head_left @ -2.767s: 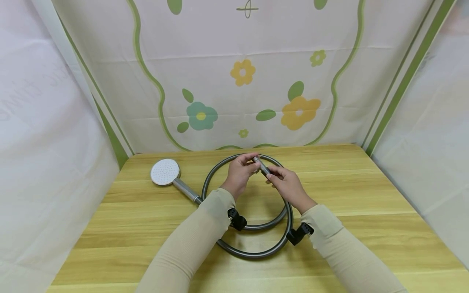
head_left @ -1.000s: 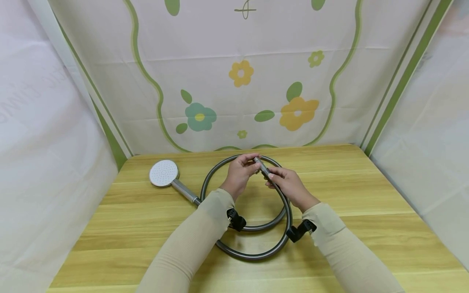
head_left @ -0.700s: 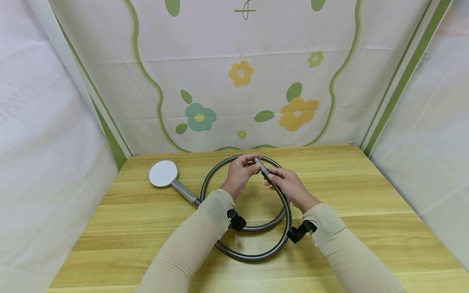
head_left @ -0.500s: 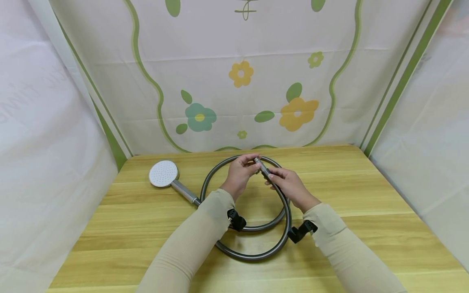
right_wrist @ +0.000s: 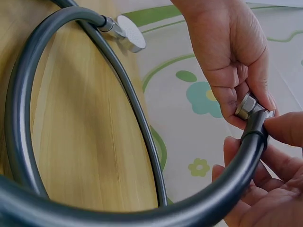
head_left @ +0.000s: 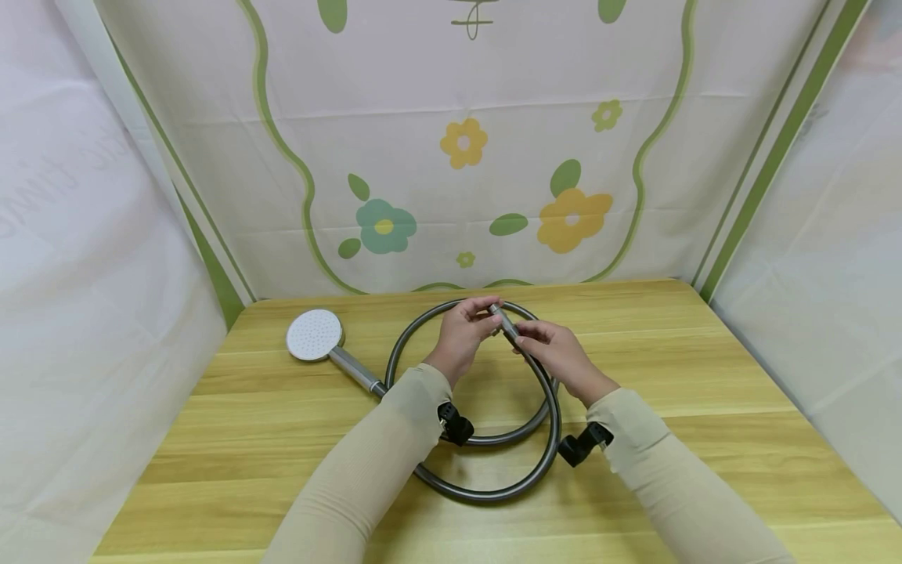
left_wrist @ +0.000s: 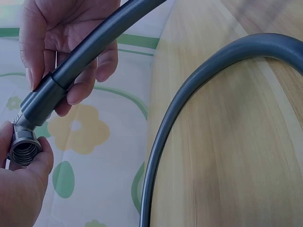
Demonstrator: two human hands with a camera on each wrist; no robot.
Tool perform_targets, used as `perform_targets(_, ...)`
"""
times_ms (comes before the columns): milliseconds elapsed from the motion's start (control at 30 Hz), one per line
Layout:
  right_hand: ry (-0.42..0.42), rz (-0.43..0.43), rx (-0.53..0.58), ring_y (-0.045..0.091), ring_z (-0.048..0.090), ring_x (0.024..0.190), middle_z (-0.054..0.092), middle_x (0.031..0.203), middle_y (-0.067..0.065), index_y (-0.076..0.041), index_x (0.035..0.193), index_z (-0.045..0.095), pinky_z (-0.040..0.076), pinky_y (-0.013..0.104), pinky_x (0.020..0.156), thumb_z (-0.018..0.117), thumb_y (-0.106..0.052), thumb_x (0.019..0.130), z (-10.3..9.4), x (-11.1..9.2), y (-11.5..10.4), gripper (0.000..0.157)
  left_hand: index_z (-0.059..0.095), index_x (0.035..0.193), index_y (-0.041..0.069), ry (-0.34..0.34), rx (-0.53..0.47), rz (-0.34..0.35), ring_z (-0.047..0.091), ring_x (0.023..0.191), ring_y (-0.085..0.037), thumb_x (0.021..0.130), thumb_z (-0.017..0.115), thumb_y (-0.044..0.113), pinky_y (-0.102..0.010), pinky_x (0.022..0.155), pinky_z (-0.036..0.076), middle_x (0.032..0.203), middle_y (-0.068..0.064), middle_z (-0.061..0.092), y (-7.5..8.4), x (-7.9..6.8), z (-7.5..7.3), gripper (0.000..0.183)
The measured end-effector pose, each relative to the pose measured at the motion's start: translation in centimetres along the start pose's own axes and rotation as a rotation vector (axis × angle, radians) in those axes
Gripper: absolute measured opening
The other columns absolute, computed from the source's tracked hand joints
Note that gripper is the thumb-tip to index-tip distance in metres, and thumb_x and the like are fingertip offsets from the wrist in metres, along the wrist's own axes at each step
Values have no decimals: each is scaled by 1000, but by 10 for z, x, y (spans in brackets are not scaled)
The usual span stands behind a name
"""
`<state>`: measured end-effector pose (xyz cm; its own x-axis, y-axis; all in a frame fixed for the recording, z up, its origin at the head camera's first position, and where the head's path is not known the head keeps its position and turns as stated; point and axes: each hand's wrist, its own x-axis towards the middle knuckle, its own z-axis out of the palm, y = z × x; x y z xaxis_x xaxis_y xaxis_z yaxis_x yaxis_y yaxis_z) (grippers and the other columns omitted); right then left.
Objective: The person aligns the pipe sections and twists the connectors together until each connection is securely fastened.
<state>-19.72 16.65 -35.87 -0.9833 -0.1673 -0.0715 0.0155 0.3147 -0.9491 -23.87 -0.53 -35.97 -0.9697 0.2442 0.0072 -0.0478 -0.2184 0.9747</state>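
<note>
A grey shower hose [head_left: 547,439] lies in loops on the table, one end raised off it. My left hand [head_left: 461,337] pinches the metal threaded nut [left_wrist: 24,149] at that raised end, with the nut's open mouth facing the left wrist camera. Just below, my right hand [head_left: 560,356] holds the hose's dark end sleeve [left_wrist: 43,101] between thumb and fingers. Nut and sleeve meet at a bend in both wrist views. At the hose's other end, a shower head [head_left: 314,334] with a white round face and grey handle [head_left: 355,368] lies on the table.
The wooden table [head_left: 247,454] carries the hose loops beneath both forearms. A cloth wall with printed flowers [head_left: 451,78] rises behind the table's far edge. White cloth also hangs at the left [head_left: 106,274] and right [head_left: 824,274] sides.
My right wrist has shifted slightly to the right and its fingers have moved a little on the sleeve. The left hand keeps its pinch on the nut. The shower head lies still.
</note>
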Motion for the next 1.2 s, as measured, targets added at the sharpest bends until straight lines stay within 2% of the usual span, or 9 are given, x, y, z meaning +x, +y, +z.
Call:
perform_targets(200,23,-24,-108,31,60,109,62,121,17,-1,133,56,53,41,87,63,-17,94,0,0,-2,43,61,126,1,3,-2,-10,60,100,-16,91,62,-2,-32,92,52,126,-11,61,0,0,0,34)
perform_targets(700,68,-74,-277,28,63,100,66,114,14,-2,127,60,54,39,78,66,-14,91,0,-2,-2,39,61,126,0,16,3,-14,60,99,-17,91,62,-3,-33,90,53,126,-14,61,1,-2,2,35)
perform_targets(1000,90,-112,-313,27,63,96,67,107,12,-2,123,62,54,37,75,66,-13,92,1,-3,-1,34,61,125,0,15,25,-4,60,102,-19,91,63,-2,-33,90,53,129,-19,57,-1,0,2,34)
perform_targets(1200,93,-103,-314,26,63,96,67,107,13,-1,123,62,54,36,75,65,-13,92,1,-3,-1,34,62,124,1,16,70,-3,61,99,-18,91,64,0,-32,88,53,121,-12,61,-3,1,3,33)
